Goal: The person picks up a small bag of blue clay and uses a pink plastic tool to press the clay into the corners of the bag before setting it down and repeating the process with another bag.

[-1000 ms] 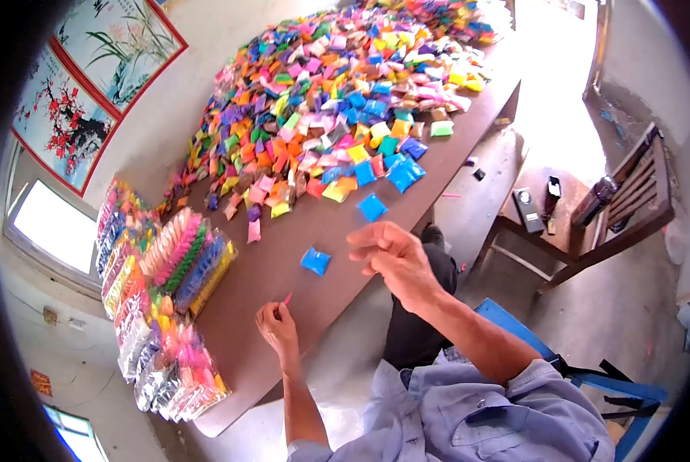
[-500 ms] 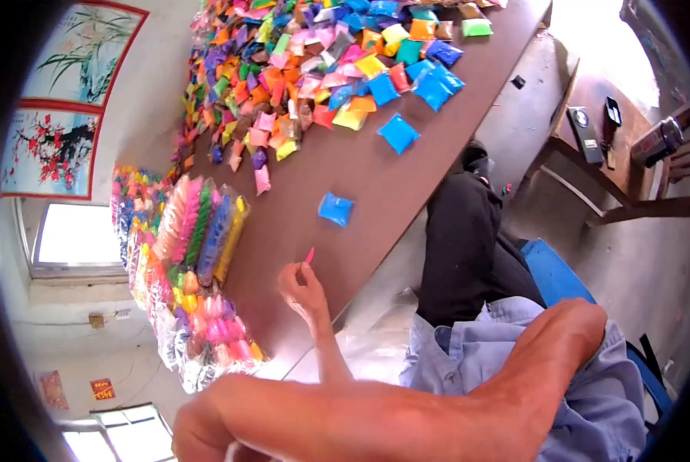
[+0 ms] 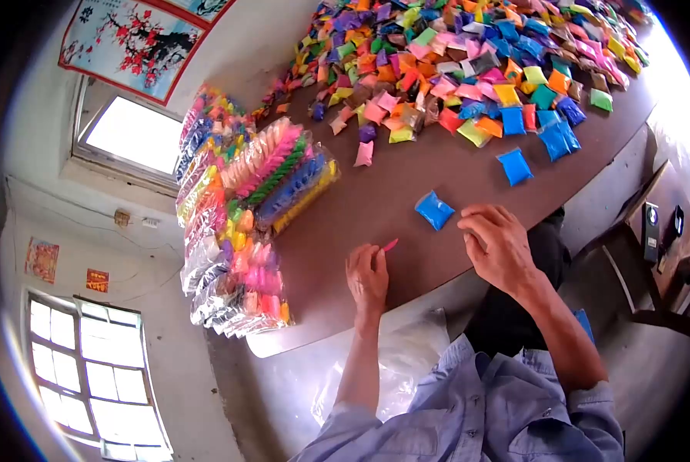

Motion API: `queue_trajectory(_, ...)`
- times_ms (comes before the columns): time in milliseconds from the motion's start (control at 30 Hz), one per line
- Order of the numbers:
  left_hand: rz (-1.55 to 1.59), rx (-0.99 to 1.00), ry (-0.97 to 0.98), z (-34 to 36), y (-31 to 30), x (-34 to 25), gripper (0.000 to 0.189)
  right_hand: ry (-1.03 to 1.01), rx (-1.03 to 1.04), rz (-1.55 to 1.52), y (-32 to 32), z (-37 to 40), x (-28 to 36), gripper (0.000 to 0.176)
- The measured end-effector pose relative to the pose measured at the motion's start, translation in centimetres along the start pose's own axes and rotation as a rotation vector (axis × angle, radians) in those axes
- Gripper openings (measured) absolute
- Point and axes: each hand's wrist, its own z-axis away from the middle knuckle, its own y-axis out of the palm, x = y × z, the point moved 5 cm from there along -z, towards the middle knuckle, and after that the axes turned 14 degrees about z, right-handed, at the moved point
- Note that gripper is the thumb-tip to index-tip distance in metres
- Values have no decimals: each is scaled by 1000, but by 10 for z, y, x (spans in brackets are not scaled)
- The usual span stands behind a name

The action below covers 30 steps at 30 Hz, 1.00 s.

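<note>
My left hand (image 3: 367,279) is over the brown table, its thumb and forefinger closed on a small, thin pink strip (image 3: 391,245); the strip's exact kind is too small to make out. My right hand (image 3: 500,248) hovers near the table's front edge, fingers bent and apart, with nothing visible between them. Just beyond its fingertips lies a blue packet (image 3: 435,210) in clear wrapping. Farther off are a second blue packet (image 3: 515,167) and a pair of overlapping blue packets (image 3: 558,140).
A wide heap of small coloured packets (image 3: 437,69) covers the far part of the table (image 3: 329,231). Clear bags of coloured packets (image 3: 237,269) are stacked along the left end. A wooden chair (image 3: 668,231) with dark objects on it stands at right.
My right arm, earlier crossing low in front of my body with its hand out of sight, has swung right, bringing the hand beside the blue packet. The camera view has turned. The left hand keeps the strip.
</note>
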Motion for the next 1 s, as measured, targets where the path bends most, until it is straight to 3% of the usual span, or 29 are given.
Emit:
queue_trajectory(233, 106, 270, -108, -13, -21, 4, 8, -86, 78, 122, 58, 2, -4, 33)
queue_trajectory(400, 82, 283, -67, -18, -20, 1, 5, -132, 171, 202, 77, -11, 2, 43)
queue_trajectory(667, 22, 353, -91, -6, -14, -10, 7, -181, 176, 163, 74, 5, 0, 37)
queue_trajectory(767, 16, 282, -39, -5, -11, -20, 9, -167, 177, 160, 64, 19, 7, 35)
queue_trajectory(833, 160, 300, -173, -3, -9, -33, 11, -157, 135, 111, 57, 30, 11, 38)
queue_trajectory(933, 434, 320, -201, 3, 12, -66, 16, -132, 130, 64, 53, 37, 12, 42)
queue_trajectory(1000, 448, 342, -157, 6, 25, -72, 16, -121, 115, 38, 51, 39, 10, 44)
